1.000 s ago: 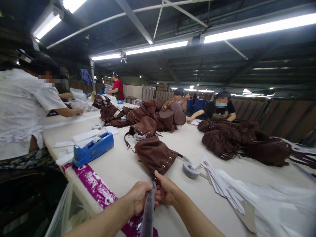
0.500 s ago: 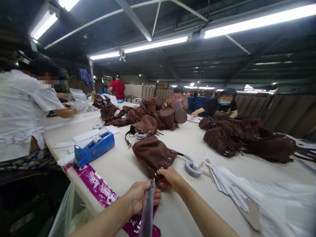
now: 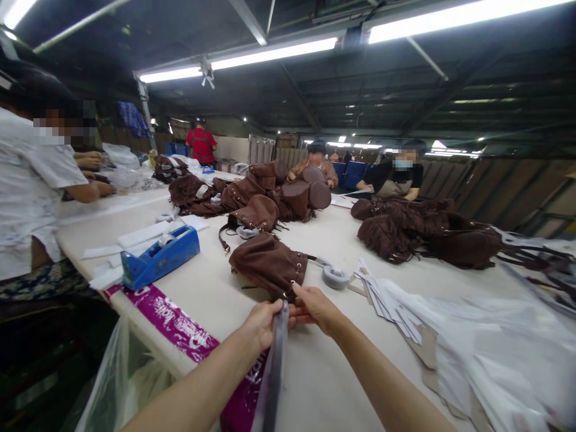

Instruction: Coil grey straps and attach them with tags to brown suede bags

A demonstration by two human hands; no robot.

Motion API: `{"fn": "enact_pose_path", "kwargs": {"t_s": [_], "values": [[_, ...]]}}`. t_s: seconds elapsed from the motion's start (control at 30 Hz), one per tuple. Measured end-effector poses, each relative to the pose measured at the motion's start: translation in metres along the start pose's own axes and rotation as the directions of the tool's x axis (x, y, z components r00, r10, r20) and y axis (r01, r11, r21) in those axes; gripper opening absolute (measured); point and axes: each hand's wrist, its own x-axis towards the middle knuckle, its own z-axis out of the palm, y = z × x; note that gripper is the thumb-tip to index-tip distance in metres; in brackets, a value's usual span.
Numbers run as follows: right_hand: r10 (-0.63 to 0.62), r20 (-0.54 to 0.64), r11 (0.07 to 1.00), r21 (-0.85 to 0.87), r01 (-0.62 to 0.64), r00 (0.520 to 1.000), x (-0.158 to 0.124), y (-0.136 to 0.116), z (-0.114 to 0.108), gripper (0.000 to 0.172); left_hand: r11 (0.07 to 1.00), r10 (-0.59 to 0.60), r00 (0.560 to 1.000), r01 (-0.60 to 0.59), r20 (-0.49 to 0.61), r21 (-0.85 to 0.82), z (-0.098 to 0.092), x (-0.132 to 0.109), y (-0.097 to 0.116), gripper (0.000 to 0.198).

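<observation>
Directly ahead on the table lies a brown drawstring bag (image 3: 265, 264) with metal eyelets along its opening, the opening turned toward me. My left hand (image 3: 265, 321) pinches a strap (image 3: 274, 366) wrapped in translucent grey film, close to where it meets the bag; the strap hangs down toward me. My right hand (image 3: 312, 306) grips the bag's rim beside an eyelet, its fingertips close to the left hand's. A coil of wrapped strap (image 3: 335, 277) rests to the right of the bag.
A blue tape dispenser (image 3: 162, 258) stands at the left edge by a purple printed strip (image 3: 175, 324). Brown bags pile up at the centre (image 3: 252, 198) and right (image 3: 459, 243). White paper strips (image 3: 391, 303) and clear plastic sheets (image 3: 499, 342) lie right. Co-workers surround the table.
Both hands still hold the bag and strap, now closer together. The view has shifted, so the scene sits further left and higher. The co-worker at left has drawn a hand back.
</observation>
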Motion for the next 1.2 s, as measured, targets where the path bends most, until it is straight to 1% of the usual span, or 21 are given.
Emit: {"fn": "enact_pose_path", "kwargs": {"t_s": [0.07, 0.13, 0.23, 0.3, 0.4, 0.47, 0.53, 0.67, 0.7, 0.73, 0.77, 0.8, 0.83, 0.87, 0.9, 0.93, 0.97, 1.03, 1.1, 1.17, 1.2], "values": [[0.021, 0.023, 1.000, 0.005, -0.021, 1.000, -0.018, 0.005, 0.003, 0.044, 1.000, 0.020, 0.999, -0.020, -0.050, -0.006, 0.006, 0.004, 0.000, 0.017], [0.056, 0.052, 0.998, -0.001, -0.056, 0.997, -0.034, 0.012, 0.008, 0.051, 0.999, 0.033, 0.996, -0.033, -0.088, 0.000, 0.014, 0.007, -0.002, 0.020], [0.095, 0.047, 0.995, 0.014, -0.095, 0.994, -0.046, 0.024, 0.018, 0.046, 0.998, 0.062, 0.991, -0.059, -0.119, 0.029, 0.026, 0.006, -0.011, 0.019], [0.091, 0.006, 0.995, 0.033, -0.091, 0.996, -0.045, 0.029, 0.022, 0.039, 0.994, 0.095, 0.988, -0.089, -0.123, 0.059, 0.031, 0.004, -0.018, 0.018], [0.097, -0.028, 0.994, 0.059, -0.096, 0.995, -0.040, 0.034, 0.022, 0.032, 0.984, 0.148, 0.983, -0.135, -0.108, 0.121, 0.033, -0.001, -0.026, 0.016], [0.118, -0.033, 0.990, 0.086, -0.115, 0.992, -0.037, 0.035, 0.022, 0.028, 0.973, 0.168, 0.982, -0.150, -0.092, 0.176, 0.032, -0.004, -0.029, 0.015], [0.144, -0.029, 0.983, 0.116, -0.139, 0.989, -0.036, 0.034, 0.020, 0.022, 0.959, 0.161, 0.985, -0.140, -0.065, 0.247, 0.029, -0.006, -0.029, 0.013], [0.210, 0.009, 0.966, 0.151, -0.209, 0.978, -0.037, 0.029, 0.014, 0.017, 0.903, 0.113, 0.993, -0.110, 0.016, 0.416, 0.013, -0.018, -0.018, 0.014], [0.228, 0.014, 0.962, 0.152, -0.227, 0.974, -0.037, 0.028, 0.012, 0.017, 0.878, 0.137, 0.990, -0.141, 0.041, 0.458, 0.007, -0.023, -0.014, 0.012], [0.245, 0.017, 0.958, 0.151, -0.244, 0.969, -0.038, 0.028, 0.010, 0.017, 0.823, 0.205, 0.974, -0.223, 0.093, 0.522, 0.001, -0.027, -0.009, 0.012], [0.260, 0.020, 0.954, 0.151, -0.260, 0.965, -0.038, 0.028, 0.008, 0.017, 0.716, 0.296, 0.936, -0.350, 0.191, 0.604, -0.005, -0.030, -0.004, 0.019], [0.273, 0.022, 0.950, 0.154, -0.273, 0.962, -0.038, 0.029, 0.006, 0.016, 0.531, 0.372, 0.860, -0.506, 0.350, 0.680, -0.010, -0.031, 0.001, 0.029], [0.285, 0.026, 0.945, 0.159, -0.285, 0.958, -0.037, 0.030, 0.005, 0.016, 0.301, 0.380, 0.756, -0.646, 0.533, 0.701, -0.013, -0.030, 0.006, 0.040], [0.294, 0.032, 0.941, 0.167, -0.296, 0.955, -0.037, 0.030, 0.004, 0.016, 0.077, 0.309, 0.649, -0.746, 0.696, 0.661, -0.016, -0.028, 0.010, 0.049], [0.302, 0.038, 0.936, 0.178, -0.304, 0.952, -0.036, 0.031, 0.004, 0.016, -0.083, 0.200, 0.569, -0.801, 0.797, 0.593, -0.016, -0.023, 0.013, 0.054], [0.310, 0.045, 0.930, 0.193, -0.313, 0.950, -0.035, 0.031, 0.004, 0.017, -0.157, 0.109, 0.530, -0.826, 0.841, 0.541, -0.015, -0.017, 0.015, 0.055], [0.319, 0.054, 0.923, 0.211, -0.323, 0.946, -0.034, 0.031, 0.003, 0.017, -0.183, 0.055, 0.509, -0.841, 0.859, 0.510, -0.012, -0.011, 0.016, 0.053], [0.344, 0.083, 0.901, 0.251, -0.354, 0.935, -0.035, 0.028, 0.001, 0.020, -0.174, 0.039, 0.478, -0.862, 0.878, 0.477, -0.004, 0.002, 0.016, 0.045], [0.357, 0.126, 0.876, 0.299, -0.379, 0.925, -0.038, 0.023, -0.005, 0.025, -0.117, 0.062, 0.449, -0.884, 0.891, 0.453, 0.006, 0.010, 0.015, 0.034], [0.341, 0.165, 0.857, 0.351, -0.378, 0.925, -0.045, 0.018, -0.013, 0.031, -0.052, 0.085, 0.439, -0.895, 0.894, 0.444, 0.014, 0.015, 0.015, 0.026], [0.325, 0.188, 0.847, 0.378, -0.374, 0.927, -0.050, 0.017, -0.019, 0.036, -0.038, 0.107, 0.438, -0.895, 0.893, 0.444, 0.017, 0.016, 0.016, 0.024]]}}
